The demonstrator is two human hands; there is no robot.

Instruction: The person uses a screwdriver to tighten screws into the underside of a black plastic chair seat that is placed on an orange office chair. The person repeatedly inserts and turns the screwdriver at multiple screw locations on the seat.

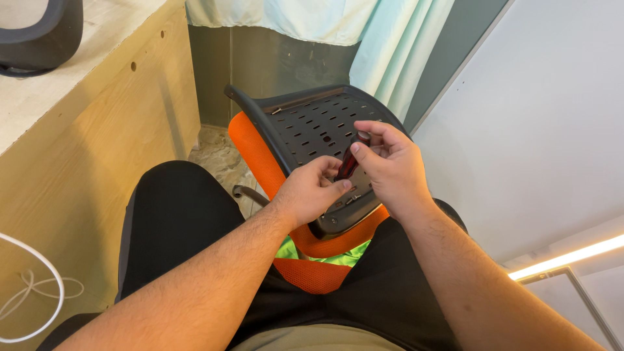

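Note:
A black perforated plastic chair shell with an orange mesh cushion under it rests tilted between my knees. My right hand grips a screwdriver with a dark red and black handle, held upright against the shell. My left hand pinches at the tool's lower end, fingertips on the shell near a small metal fitting. The screwdriver's tip is hidden behind my fingers.
A light wooden cabinet stands at the left with a dark rounded object on top and a white cable beside it. A pale wall panel is at the right, pale green curtains behind, stone floor below.

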